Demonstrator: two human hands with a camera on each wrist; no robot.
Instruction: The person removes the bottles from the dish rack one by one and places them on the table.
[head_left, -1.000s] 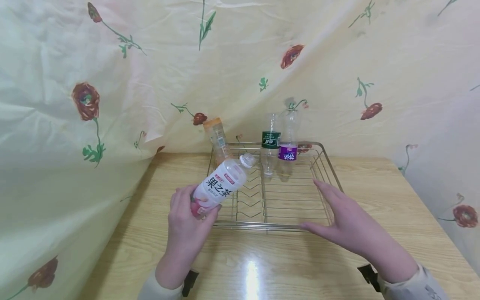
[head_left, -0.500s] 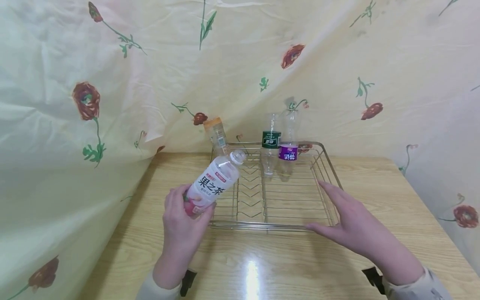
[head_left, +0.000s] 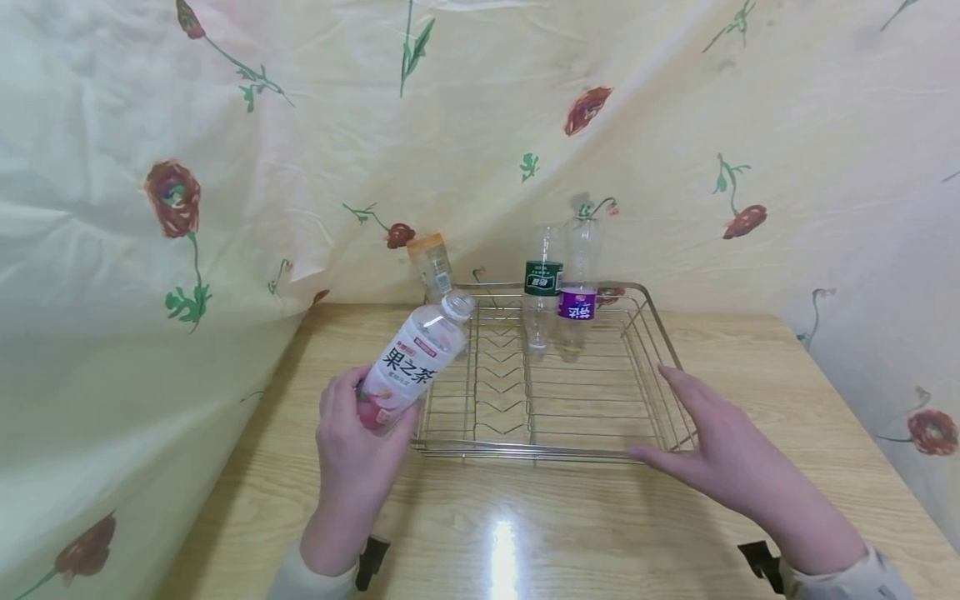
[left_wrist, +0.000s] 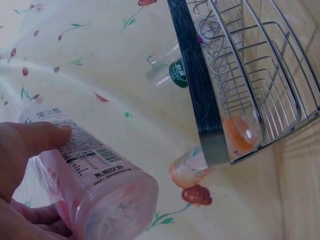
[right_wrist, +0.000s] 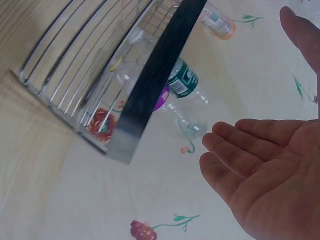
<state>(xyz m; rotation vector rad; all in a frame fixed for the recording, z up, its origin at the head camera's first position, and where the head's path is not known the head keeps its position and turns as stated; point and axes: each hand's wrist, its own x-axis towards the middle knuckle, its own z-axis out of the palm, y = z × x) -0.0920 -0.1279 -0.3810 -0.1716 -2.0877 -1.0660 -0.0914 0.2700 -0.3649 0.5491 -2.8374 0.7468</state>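
My left hand (head_left: 360, 450) grips a plastic drink bottle (head_left: 408, 360) with a pink and white label near its base. The bottle leans, its neck pointing up and to the right, in front of the rack's left side. Its base faces the camera in the left wrist view. My right hand (head_left: 738, 458) holds nothing, thumb spread from straight fingers, by the front right corner of the wire dish rack (head_left: 525, 452). In the right wrist view the palm (right_wrist: 285, 180) shows with fingers extended.
At the rack's back stand a green-labelled bottle (head_left: 543, 279) and a purple-labelled bottle (head_left: 577, 303), labels upside down. A bottle with an orange end (head_left: 433, 262) leans at the back left. The rack is on a wooden table (head_left: 585, 533), with a flowered cloth (head_left: 465, 167) behind.
My left hand has drawn the bottle to the left, away from the rack's middle. My right hand has shifted to the right. The bottles in the rack stay put.
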